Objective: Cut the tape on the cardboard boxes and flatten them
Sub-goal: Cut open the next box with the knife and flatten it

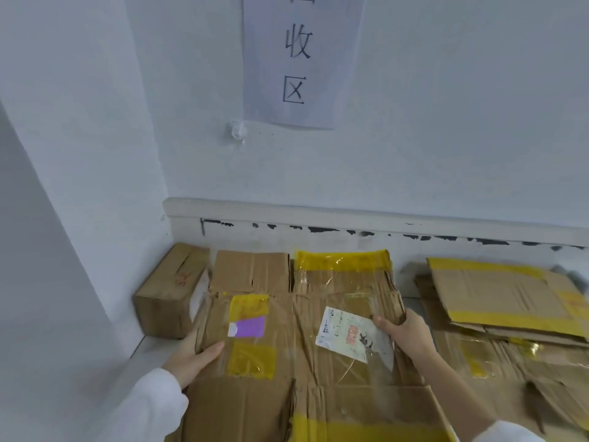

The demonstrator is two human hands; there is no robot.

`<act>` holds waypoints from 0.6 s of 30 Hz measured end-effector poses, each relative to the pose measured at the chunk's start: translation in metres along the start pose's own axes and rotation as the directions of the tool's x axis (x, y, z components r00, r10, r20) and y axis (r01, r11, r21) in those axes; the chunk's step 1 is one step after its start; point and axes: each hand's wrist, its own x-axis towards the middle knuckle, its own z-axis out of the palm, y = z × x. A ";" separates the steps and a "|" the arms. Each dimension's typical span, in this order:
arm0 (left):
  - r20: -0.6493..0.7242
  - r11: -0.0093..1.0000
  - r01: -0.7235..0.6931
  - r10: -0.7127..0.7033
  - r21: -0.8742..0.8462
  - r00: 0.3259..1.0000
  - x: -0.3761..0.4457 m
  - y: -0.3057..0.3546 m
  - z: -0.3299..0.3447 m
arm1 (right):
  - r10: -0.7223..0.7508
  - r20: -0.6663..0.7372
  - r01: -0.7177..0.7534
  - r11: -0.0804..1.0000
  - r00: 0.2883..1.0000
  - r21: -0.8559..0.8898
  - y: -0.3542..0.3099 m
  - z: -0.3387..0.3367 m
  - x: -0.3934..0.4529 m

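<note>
Both hands, left and right, gripped the flattened box by its side edges, apparently to lay it by the wall.

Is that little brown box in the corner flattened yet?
No. The small box stands in full shape by the wall, top flaps closed.

"收区" on wall sign
</note>
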 end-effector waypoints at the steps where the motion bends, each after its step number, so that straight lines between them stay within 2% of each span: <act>1: 0.001 0.998 -0.052 0.052 0.042 0.999 0.004 0.001 0.008 | 0.001 -0.040 -0.003 0.999 0.999 -0.034 0.002 -0.007 -0.003; 4: 0.033 0.973 -0.163 0.159 0.162 0.987 0.022 0.010 0.040 | -0.027 -0.186 0.009 0.995 0.982 -0.097 0.012 -0.038 -0.010; 7: 0.171 0.949 -0.244 0.212 0.200 0.962 0.031 0.030 0.085 | -0.065 -0.250 -0.002 0.966 0.966 -0.258 0.029 -0.085 -0.013; 11: 0.317 0.824 -0.413 0.302 0.388 0.899 0.045 0.069 0.167 | -0.038 -0.348 -0.114 0.906 0.937 -0.408 0.055 -0.157 -0.007; 14: 0.366 0.751 -0.470 0.320 0.464 0.874 0.050 0.101 0.235 | -0.015 -0.384 -0.171 0.879 0.923 -0.444 0.077 -0.212 0.010; 18: 0.342 0.736 -0.479 0.346 0.479 0.874 0.054 0.124 0.323 | 0.004 -0.397 -0.208 0.857 0.918 -0.472 0.111 -0.279 0.051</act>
